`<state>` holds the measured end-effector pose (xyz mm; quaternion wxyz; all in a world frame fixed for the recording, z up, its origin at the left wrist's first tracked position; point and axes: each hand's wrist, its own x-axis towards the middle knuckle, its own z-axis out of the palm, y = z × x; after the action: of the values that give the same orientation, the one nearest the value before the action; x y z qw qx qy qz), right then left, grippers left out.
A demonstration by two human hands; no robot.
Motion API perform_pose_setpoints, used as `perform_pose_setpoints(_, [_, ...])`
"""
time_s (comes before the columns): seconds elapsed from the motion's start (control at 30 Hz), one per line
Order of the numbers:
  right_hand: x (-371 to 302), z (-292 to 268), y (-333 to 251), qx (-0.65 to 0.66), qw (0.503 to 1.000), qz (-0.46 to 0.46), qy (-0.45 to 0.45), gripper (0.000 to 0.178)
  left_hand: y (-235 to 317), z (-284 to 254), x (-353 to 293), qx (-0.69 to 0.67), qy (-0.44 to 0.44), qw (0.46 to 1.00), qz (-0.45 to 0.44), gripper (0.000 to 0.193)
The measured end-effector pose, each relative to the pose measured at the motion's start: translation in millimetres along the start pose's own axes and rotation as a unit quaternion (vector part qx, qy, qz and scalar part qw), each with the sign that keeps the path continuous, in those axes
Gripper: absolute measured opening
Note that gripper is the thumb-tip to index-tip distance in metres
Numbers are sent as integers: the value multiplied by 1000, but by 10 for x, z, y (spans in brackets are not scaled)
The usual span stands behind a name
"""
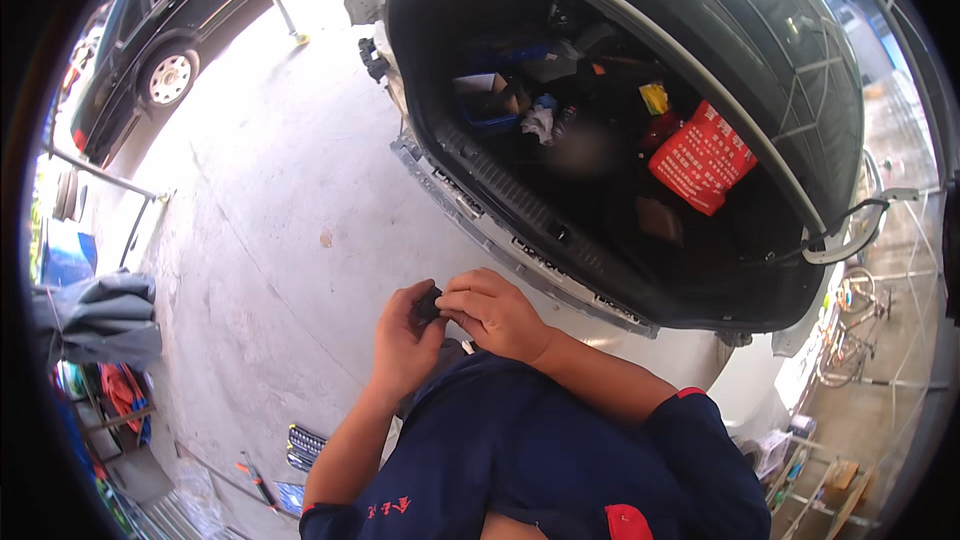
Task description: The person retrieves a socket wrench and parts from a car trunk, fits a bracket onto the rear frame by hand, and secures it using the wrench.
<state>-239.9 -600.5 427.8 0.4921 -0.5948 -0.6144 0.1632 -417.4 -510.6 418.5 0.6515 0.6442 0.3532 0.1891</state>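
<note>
In front of my body I hold a small black part (428,306), too small to name, between both hands. My left hand (402,332) is closed round it from the left, with the thumb and fingers on its sides. The fingertips of my right hand (496,314) pinch at its right end. Just beyond my hands is the open trunk (520,202) of a car, with its rear edge bare of a bumper. Inside the trunk lie a red bag (703,158) with white print, a yellow packet (654,97), a cardboard box (487,98) and crumpled white tissue (538,124).
A black car (150,50) stands at the far left on the pale concrete floor (260,200). At the lower left are a socket set (305,447), an orange-and-black tool (258,481) and a dark cloth (100,318) over a rack. Bicycles (850,325) stand at the right.
</note>
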Motion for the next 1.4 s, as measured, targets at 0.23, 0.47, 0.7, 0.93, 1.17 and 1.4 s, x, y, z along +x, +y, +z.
perform_pose_setpoints(0.23, [681,269,320,-34,996,65,44,21,96,-585,987,-110,-80,982,-135,40])
perform_pose_setpoints(0.47, [1474,169,979,7,989,150,-4,20,327,-754,1936,-74,-69,977,-187,37])
perform_pose_setpoints(0.7, [2000,-217,1667,254,891,299,-229,37,325,-973,2537,-158,-111,931,-308,28])
perform_pose_setpoints(0.93, [936,-122,4506,-81,812,569,96,36,317,-976,2958,-76,-77,939,-327,30])
perform_pose_setpoints(1.17, [742,115,5723,-252,681,687,-24,46,175,-1244,2894,47,-73,959,-270,23])
perform_pose_setpoints(1.4, [969,-125,5412,-271,695,658,-101,47,274,-1496,2899,-31,52,967,-247,42])
